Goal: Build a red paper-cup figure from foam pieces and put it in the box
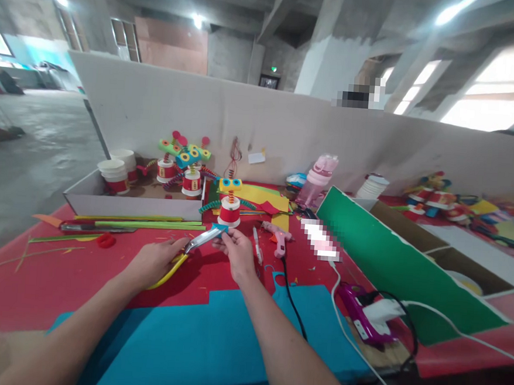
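My left hand (157,263) is closed round the yellow handles of a pair of scissors (202,241), whose silver blades point right and away from me. At the blade tips is a small blue piece of paper (220,228), pinched in the fingers of my right hand (239,251). Just beyond stands a paper-cup figure (230,210) with a red band, a spring neck, a yellow head with blue eyes and green coiled arms. A large blue sheet (176,339) lies under my forearms. The exact cut line is too small to make out.
A pink glue gun (280,241) and a white pen (257,246) lie right of my hands. At left, a box (132,207) holds white cups and similar figures. A purple power strip (365,320) with cables and a green divided box (392,266) stand at right.
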`<state>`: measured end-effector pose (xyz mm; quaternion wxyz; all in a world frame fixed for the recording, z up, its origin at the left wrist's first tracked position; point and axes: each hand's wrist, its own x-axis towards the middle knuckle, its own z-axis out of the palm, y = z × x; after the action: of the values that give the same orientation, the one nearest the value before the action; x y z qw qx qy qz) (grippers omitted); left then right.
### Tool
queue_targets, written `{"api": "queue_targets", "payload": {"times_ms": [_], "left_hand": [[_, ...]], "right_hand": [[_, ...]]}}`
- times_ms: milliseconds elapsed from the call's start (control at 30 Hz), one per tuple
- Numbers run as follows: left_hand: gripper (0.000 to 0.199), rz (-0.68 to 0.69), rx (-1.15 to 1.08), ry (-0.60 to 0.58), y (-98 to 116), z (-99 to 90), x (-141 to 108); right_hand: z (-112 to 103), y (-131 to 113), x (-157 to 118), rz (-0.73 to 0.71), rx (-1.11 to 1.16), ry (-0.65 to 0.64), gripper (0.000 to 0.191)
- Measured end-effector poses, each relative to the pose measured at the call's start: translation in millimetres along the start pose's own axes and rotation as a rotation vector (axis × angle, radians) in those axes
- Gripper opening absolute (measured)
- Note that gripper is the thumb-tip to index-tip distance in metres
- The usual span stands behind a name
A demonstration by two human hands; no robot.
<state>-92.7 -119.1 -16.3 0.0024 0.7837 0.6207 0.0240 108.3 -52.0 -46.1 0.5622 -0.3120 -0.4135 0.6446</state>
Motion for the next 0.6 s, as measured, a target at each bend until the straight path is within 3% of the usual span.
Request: {"api": "queue_targets", "payload": {"times_ms": [600], "left_hand": [[0.035, 0.011, 0.002, 0.014, 5.9, -0.1, -2.1]], "right_hand": [[7.6, -4.5, -6.5, -0.008, 0.058, -0.012, 0.027]]}}
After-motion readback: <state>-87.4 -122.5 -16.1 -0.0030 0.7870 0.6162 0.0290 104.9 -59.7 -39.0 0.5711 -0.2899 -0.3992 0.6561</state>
